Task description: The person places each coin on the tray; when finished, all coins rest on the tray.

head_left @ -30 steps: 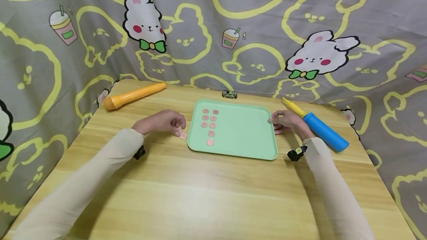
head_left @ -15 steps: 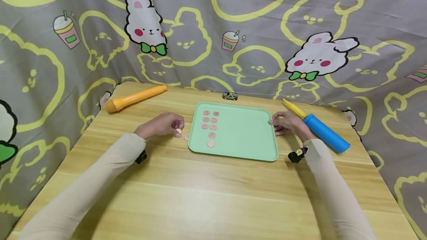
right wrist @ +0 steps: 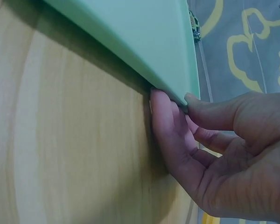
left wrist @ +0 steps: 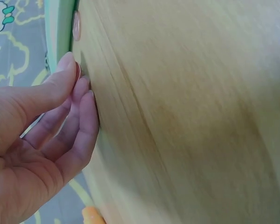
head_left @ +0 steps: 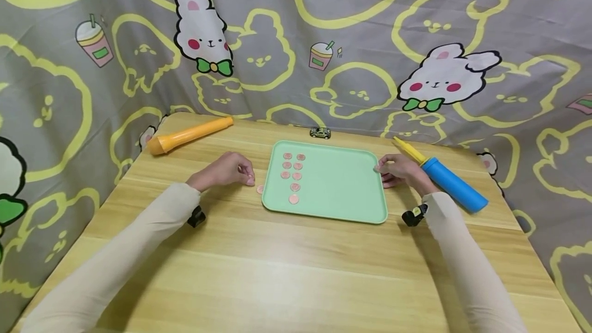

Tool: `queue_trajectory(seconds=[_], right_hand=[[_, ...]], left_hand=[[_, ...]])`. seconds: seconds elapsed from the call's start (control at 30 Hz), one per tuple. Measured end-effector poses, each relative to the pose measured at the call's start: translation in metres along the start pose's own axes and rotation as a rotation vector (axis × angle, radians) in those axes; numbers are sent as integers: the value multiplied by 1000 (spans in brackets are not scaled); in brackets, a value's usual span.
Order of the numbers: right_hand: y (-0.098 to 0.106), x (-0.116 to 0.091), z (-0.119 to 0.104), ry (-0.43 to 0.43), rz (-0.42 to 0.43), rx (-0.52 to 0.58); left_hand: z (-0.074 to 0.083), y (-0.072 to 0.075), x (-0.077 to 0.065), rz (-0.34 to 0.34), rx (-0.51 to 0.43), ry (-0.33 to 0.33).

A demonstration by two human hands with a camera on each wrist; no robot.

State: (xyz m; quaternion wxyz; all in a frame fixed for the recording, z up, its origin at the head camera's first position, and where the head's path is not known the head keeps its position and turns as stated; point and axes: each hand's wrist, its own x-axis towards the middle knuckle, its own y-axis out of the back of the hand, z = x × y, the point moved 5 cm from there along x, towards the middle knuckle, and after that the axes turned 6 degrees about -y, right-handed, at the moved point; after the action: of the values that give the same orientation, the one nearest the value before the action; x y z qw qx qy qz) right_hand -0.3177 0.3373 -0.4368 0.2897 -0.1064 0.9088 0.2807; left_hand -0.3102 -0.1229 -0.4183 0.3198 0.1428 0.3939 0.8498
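Note:
Between thumb and fingertips my left hand (head_left: 229,169) pinches a copper-coloured coin (left wrist: 78,72), just left of the tray. Another coin (head_left: 260,189) lies on the table against the tray's left edge. The light green tray (head_left: 342,189) carries several copper coins (head_left: 295,187) in two columns on its left side, the right column longer. My right hand (head_left: 399,168) grips the tray's right rim, thumb on top and fingers beneath, as the right wrist view shows.
An orange microphone-shaped thing (head_left: 189,135) lies at the back left. Behind the tray stands a small toy car (head_left: 320,133). To the right is a blue hand pump (head_left: 453,184) with a yellow nozzle. A patterned curtain (head_left: 277,40) hangs behind the wooden table (head_left: 277,271).
My left hand has picked up a coin from the table beside the tray, lifting it slightly. The other loose coin stays by the tray edge. My right hand keeps its hold on the rim.

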Motion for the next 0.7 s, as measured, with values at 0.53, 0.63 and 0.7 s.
queue_trajectory(seconds=[0.53, 0.63, 0.7], right_hand=[[4, -7, -2, 49, 12, -83], [4, -7, -2, 54, 17, -83], [4, -6, -2, 56, 21, -84]], left_hand=[[5, -11, 3, 17, -190, 33], [9, -11, 6, 36, -193, 15], [12, -9, 9, 61, -177, -1]])
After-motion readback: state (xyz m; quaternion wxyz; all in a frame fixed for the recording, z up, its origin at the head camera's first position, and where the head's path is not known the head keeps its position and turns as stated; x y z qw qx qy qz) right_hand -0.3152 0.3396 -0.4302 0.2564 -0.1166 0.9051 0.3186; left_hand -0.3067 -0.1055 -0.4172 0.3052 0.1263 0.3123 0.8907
